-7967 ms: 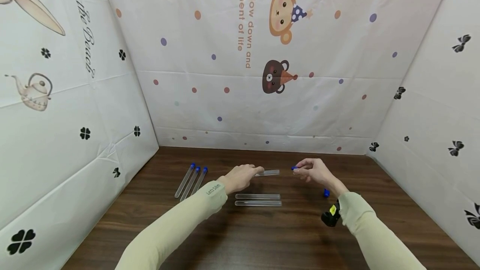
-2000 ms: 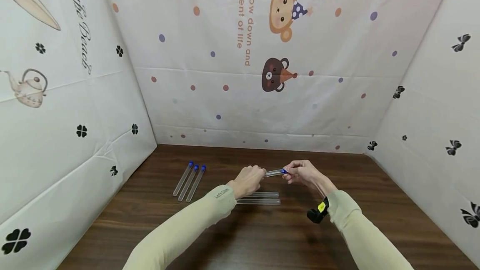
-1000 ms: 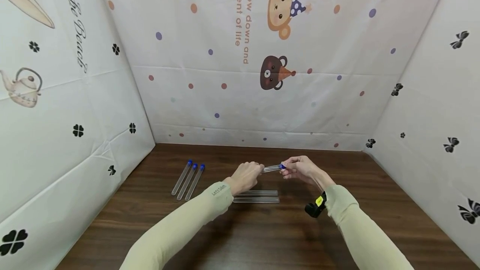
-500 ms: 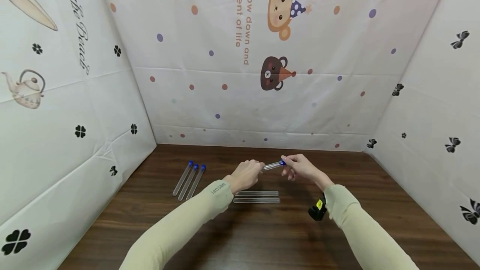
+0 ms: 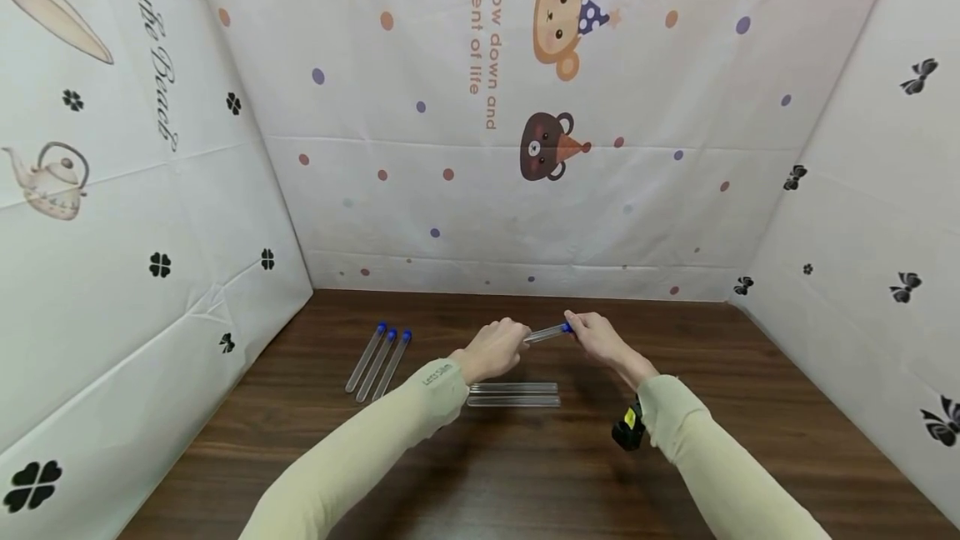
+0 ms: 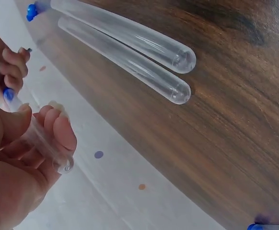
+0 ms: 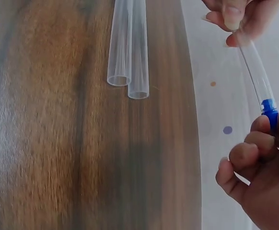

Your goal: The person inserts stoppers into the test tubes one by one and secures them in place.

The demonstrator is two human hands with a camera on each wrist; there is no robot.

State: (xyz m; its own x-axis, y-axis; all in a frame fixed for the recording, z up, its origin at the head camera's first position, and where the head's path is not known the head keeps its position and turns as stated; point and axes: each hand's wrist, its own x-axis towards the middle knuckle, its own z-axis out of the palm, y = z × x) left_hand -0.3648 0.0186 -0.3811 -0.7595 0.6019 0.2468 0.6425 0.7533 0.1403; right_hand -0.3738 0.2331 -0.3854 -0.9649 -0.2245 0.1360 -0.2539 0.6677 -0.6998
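Note:
My left hand (image 5: 491, 350) holds a clear test tube (image 5: 546, 334) above the table, its rounded end lying across the fingers in the left wrist view. At the tube's mouth, my right hand (image 5: 600, 338) pinches a blue cap (image 7: 270, 115). The cap's lower part is inside the mouth, though fingers hide some of it. Two uncapped test tubes (image 5: 517, 394) lie side by side on the table, nearer than the hands. To the left lie capped test tubes (image 5: 377, 363), three in a slanting row with blue caps pointing away.
A loose blue cap (image 6: 31, 13) shows on the table in the left wrist view. The brown wooden table (image 5: 555, 473) meets a patterned white back wall (image 5: 450, 215), with side walls left and right. A black device (image 5: 628, 430) hangs at the right wrist.
Eight seconds ago the right hand held the cap apart from the tube; by two seconds ago they had met. Since half a second ago, the right hand has turned slightly, still pinching the cap.

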